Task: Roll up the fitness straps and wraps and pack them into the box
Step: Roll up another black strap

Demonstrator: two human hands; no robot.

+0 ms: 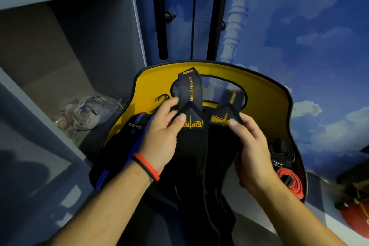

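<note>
Partly done, with red roll (290, 182) and black roll (281, 153) packed at 4 o'clock in box (269, 94), left strap (190, 104) pinched in left hand (163, 134), right strap (224, 115) pinched in right hand (253, 146), both unrolled.
</note>
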